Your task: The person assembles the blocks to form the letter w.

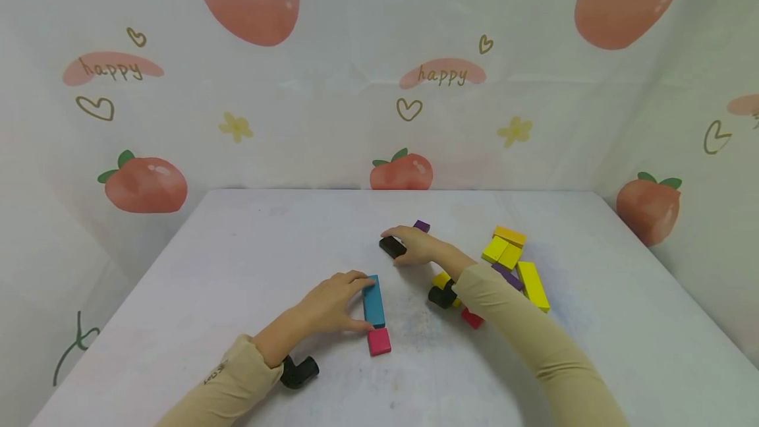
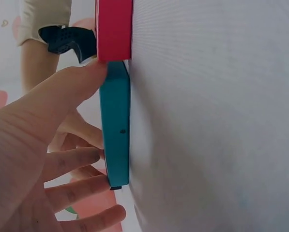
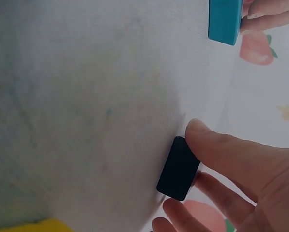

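A long blue block (image 1: 373, 302) lies on the table, its near end against a red block (image 1: 379, 341). My left hand (image 1: 332, 302) holds the blue block lengthwise from its left side. The thumb (image 2: 81, 79) is at the end by the red block, and a fingertip (image 2: 101, 182) is near the other end. Farther back and to the right, my right hand (image 1: 417, 246) grips a black block (image 1: 391, 247) between thumb and fingers. In the right wrist view, the black block (image 3: 179, 169) sits tilted at the fingertips. A purple block (image 1: 421, 225) is just behind this hand.
Right of the right forearm lie an orange block (image 1: 510, 236), small yellow blocks (image 1: 495, 249), a purple block (image 1: 506, 276) and a long yellow block (image 1: 534, 286). Under that forearm are another yellow block (image 1: 440, 279) and a red block (image 1: 472, 318). Black wrist cameras (image 1: 300, 373) protrude from the sleeves.
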Demonstrator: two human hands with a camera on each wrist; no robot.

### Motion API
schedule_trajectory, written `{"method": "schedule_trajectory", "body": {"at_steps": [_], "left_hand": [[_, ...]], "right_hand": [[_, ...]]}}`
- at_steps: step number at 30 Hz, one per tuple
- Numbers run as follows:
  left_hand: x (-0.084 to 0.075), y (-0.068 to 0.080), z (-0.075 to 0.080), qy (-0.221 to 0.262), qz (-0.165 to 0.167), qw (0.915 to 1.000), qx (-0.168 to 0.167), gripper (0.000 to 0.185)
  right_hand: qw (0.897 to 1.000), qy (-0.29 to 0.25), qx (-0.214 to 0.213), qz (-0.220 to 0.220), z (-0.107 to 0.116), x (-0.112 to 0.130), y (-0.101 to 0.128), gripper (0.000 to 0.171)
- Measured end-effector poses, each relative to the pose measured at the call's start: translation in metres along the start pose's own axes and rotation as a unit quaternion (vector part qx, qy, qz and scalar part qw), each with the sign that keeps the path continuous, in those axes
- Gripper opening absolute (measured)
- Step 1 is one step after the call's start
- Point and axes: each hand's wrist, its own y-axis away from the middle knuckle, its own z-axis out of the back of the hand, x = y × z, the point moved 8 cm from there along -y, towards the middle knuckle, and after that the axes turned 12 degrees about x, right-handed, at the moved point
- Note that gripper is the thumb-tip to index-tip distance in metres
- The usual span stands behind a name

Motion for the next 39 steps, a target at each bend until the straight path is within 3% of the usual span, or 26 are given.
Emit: {"method": "schedule_trajectory", "body": {"at_steps": [10, 17, 22, 28, 39], "left_hand": [[0.005, -0.003, -0.002, 0.020, 0.014, 0.9996, 0.013, 0.076], [0.010, -0.003, 0.004, 0.030, 0.018, 0.9991, -0.023, 0.075], [0.023, 0.001, 0.009, 0.049, 0.051, 0.9963, -0.049, 0.075], [0.043, 0.004, 0.012, 0.062, 0.084, 0.9932, -0.052, 0.076], [0.065, 0.010, 0.019, 0.079, 0.091, 0.9908, -0.061, 0.075]], "right_hand": [[1.000, -0.006, -0.011, -0.015, 0.001, -0.001, 0.000, 0.057], [1.000, -0.015, -0.011, -0.018, 0.000, -0.002, -0.001, 0.056], [1.000, -0.016, -0.008, -0.023, 0.000, -0.003, -0.001, 0.057], [0.999, -0.014, -0.006, -0.028, 0.000, -0.003, 0.000, 0.057], [0.999, -0.020, -0.003, -0.035, -0.001, -0.003, -0.001, 0.057]]}}
